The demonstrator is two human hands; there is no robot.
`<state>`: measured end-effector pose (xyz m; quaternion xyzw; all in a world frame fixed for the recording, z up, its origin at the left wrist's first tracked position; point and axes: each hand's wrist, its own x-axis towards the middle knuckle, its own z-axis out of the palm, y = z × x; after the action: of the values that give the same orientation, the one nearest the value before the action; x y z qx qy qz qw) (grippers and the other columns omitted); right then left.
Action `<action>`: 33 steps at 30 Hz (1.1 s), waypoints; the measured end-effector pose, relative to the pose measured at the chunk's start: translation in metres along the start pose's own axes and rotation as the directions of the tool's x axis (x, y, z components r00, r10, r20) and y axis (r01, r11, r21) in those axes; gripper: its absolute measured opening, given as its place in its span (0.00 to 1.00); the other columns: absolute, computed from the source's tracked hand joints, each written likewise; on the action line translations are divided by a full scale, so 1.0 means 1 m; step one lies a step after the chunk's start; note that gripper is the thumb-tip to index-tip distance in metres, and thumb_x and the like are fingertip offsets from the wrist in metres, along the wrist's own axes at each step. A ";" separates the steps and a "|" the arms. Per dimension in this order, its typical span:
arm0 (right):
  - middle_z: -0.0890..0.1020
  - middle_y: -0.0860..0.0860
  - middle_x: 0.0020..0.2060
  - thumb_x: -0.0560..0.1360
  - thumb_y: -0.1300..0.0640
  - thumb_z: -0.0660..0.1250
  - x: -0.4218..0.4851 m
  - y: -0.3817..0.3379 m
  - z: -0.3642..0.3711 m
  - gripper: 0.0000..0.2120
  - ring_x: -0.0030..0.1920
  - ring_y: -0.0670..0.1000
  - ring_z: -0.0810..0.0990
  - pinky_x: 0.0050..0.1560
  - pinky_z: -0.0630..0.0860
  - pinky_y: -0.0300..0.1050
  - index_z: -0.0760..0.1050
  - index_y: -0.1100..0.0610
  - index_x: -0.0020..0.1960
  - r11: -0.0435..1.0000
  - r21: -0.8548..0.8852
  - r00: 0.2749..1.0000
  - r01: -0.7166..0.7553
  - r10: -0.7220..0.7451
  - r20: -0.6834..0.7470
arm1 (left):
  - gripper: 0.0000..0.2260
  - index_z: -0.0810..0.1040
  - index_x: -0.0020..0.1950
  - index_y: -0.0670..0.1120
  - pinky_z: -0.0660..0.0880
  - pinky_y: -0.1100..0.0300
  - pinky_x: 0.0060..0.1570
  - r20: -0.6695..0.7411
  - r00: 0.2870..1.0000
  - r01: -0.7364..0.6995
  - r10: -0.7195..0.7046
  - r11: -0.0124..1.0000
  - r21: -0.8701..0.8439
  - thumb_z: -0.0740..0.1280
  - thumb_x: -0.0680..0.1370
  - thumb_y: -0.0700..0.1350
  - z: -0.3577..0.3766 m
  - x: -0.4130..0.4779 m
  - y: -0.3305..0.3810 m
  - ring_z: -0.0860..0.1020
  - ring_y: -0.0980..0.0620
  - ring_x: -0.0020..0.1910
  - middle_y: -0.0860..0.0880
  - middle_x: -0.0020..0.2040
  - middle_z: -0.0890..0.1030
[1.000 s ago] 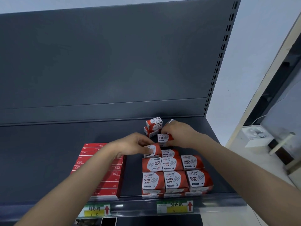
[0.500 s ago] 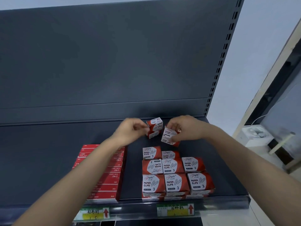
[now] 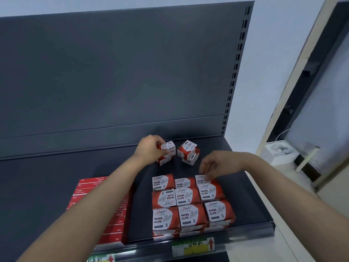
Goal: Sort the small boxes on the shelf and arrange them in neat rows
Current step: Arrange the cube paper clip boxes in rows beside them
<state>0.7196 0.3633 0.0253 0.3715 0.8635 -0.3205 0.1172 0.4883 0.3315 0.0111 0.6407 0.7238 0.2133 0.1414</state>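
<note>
Red-and-white paper clip boxes (image 3: 186, 195) stand in three columns at the shelf's front right, stacked two high at the front. My right hand (image 3: 217, 163) hangs over the back of the right column, its fingertips pinching the top of the rearmost box (image 3: 201, 180) there. Farther back, my left hand (image 3: 150, 148) grips a loose box (image 3: 169, 148) that sits on another box (image 3: 165, 160). Beside it two more loose boxes (image 3: 187, 149) lie tilted, one on the other.
A stack of flat red boxes (image 3: 113, 214) fills the shelf's front left, partly hidden by my left arm. The dark shelf (image 3: 245, 186) has a raised front lip with price labels (image 3: 192, 246). A white wall and a white device (image 3: 277, 152) are to the right.
My right hand carried its box from the back down onto the rear of the right column. My left hand stayed at the back stack and closed on its top box. The camera tilted.
</note>
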 end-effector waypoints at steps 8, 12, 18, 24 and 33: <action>0.80 0.52 0.54 0.75 0.57 0.66 0.018 0.002 -0.009 0.12 0.53 0.50 0.78 0.51 0.71 0.38 0.75 0.57 0.58 0.999 -0.039 0.862 -0.018 -0.004 -0.507 | 0.09 0.80 0.54 0.40 0.74 0.62 0.50 0.224 0.973 0.044 0.051 0.915 -0.401 0.68 0.76 0.43 -0.021 -0.017 0.030 0.78 0.54 0.47 0.48 0.48 0.82; 0.70 0.55 0.69 0.73 0.59 0.69 0.039 -0.003 -0.012 0.29 0.69 0.53 0.68 0.67 0.63 0.42 0.63 0.59 0.71 0.984 -0.178 0.877 0.019 -0.102 -0.470 | 0.10 0.77 0.57 0.41 0.72 0.72 0.39 0.378 0.925 0.156 0.030 0.879 -0.451 0.65 0.78 0.44 -0.015 -0.028 0.042 0.76 0.56 0.43 0.49 0.46 0.80; 0.73 0.56 0.65 0.72 0.57 0.71 0.058 -0.005 -0.008 0.27 0.65 0.55 0.70 0.65 0.66 0.46 0.68 0.59 0.68 0.956 -0.288 0.923 0.061 -0.163 -0.349 | 0.08 0.76 0.49 0.45 0.73 0.64 0.38 0.337 0.939 0.270 -0.070 0.759 -0.593 0.71 0.74 0.45 -0.009 -0.031 0.036 0.77 0.54 0.40 0.47 0.44 0.81; 0.72 0.54 0.57 0.72 0.53 0.71 0.056 0.001 -0.009 0.22 0.56 0.54 0.74 0.54 0.71 0.44 0.71 0.56 0.64 0.976 -0.216 0.915 0.007 -0.093 -0.394 | 0.10 0.76 0.43 0.42 0.77 0.60 0.36 0.262 0.949 0.316 -0.177 0.565 -0.763 0.76 0.68 0.42 -0.014 -0.024 0.038 0.80 0.49 0.38 0.39 0.46 0.83; 0.79 0.51 0.54 0.70 0.65 0.71 -0.001 0.023 -0.007 0.19 0.55 0.51 0.78 0.55 0.77 0.44 0.72 0.57 0.58 0.957 0.285 0.938 0.048 0.055 -0.341 | 0.15 0.78 0.54 0.44 0.75 0.67 0.38 0.202 0.979 0.165 -0.036 0.727 -0.667 0.74 0.70 0.45 -0.009 -0.018 0.046 0.79 0.56 0.41 0.49 0.43 0.81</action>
<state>0.7366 0.3790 0.0203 0.4366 0.8138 -0.3727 -0.0910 0.5261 0.3169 0.0397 0.5205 0.6140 0.3980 0.4401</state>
